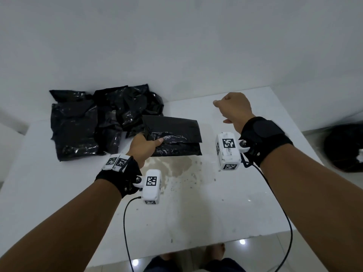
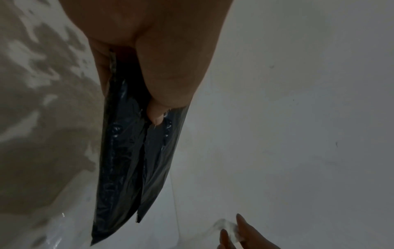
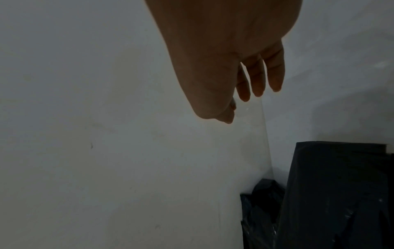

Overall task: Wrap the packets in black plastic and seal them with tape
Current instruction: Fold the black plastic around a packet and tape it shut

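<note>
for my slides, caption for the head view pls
Left hand grips a black-wrapped packet on the white table; right hand raised beside it.

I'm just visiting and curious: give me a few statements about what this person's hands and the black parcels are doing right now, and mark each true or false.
1. The left hand grips the black packet nearest the person. True.
2. The right hand rests flat on that packet. False: it is raised over the bare table, apart from the packet.
3. More black-wrapped bundles lie at the table's far left. True.
4. The right hand grasps a large tape roll. False: no roll shows; in the left wrist view its fingers pinch a small clear piece, probably tape.
</note>
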Motion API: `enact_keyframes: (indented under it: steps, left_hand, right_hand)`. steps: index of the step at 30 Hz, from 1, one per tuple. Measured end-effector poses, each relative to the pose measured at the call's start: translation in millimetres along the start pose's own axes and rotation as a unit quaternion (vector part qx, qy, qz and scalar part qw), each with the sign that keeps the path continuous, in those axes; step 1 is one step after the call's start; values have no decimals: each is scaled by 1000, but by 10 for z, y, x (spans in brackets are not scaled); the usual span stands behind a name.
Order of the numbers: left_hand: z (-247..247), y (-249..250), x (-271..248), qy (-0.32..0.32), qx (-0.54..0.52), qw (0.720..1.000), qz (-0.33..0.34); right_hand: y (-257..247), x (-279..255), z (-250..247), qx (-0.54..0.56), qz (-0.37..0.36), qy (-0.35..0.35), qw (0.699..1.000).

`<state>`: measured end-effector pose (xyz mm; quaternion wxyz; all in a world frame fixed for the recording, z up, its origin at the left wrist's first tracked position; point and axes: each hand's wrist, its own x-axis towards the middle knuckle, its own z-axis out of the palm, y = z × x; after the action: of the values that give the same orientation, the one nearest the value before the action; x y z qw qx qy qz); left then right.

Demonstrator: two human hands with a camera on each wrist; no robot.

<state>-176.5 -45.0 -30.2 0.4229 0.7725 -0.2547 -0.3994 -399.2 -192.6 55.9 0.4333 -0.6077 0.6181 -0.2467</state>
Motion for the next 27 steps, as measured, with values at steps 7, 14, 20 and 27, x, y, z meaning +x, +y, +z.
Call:
enact_keyframes:
  steps: [7,14,20,27]
  left_hand:
    - [-696,-596,-112,19,-12,998,-50]
    - [-1055,-1261,-278,13,-10,991,-131]
    - [-1155,-1641,-348,18,42,986,-159]
    - [-1154,-1688,-427,88,289,942,-144]
  right_hand:
    - [-201,-407,655,26,-39,-35,998]
    - [-273,-711,1193,35,-69,-87,993]
    - [-327,-890,1506,55,-84,-142,985]
    - [-463,-951,1649,56,-116,-191,973]
